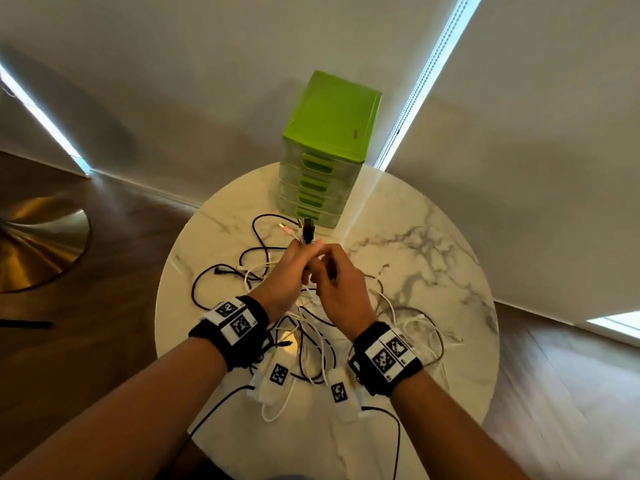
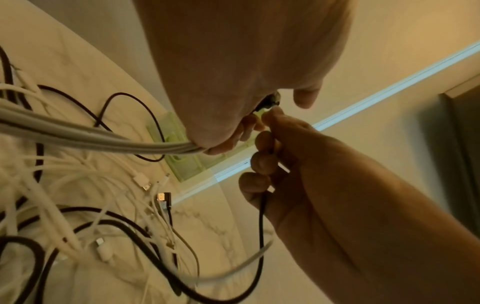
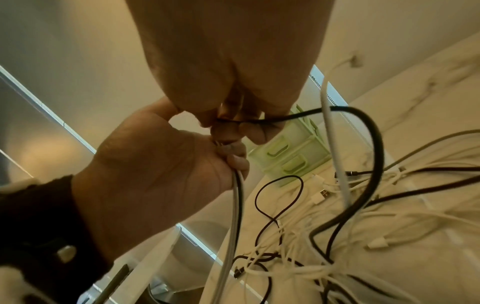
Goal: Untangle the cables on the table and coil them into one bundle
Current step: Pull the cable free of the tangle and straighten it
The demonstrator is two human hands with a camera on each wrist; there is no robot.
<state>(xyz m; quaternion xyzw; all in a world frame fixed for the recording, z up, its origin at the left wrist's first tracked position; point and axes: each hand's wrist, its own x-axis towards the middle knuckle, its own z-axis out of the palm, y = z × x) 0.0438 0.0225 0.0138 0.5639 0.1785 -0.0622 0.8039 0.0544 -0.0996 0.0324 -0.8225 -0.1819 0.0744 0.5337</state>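
A tangle of black and white cables [image 1: 311, 327] lies on the round marble table [image 1: 433, 271]. Both hands meet above its middle. My left hand [image 1: 294, 261] grips a bunch of grey-white cables [image 2: 103, 139] and a black one, whose ends stick up past the fist as a black plug [image 1: 308, 232]. My right hand [image 1: 329, 268] touches the left, its fingers [image 2: 262, 162] curled round a black cable [image 2: 261, 222] that hangs down to the pile. In the right wrist view this black cable [image 3: 358, 115] loops out from the fingers over a white one [image 3: 335, 144].
A green drawer unit [image 1: 329, 133] stands at the table's far edge, just behind the hands. Loose plugs and cable ends [image 2: 141, 181] lie scattered on the marble. A brass lamp base [image 1: 38, 237] sits on the wooden floor to the left.
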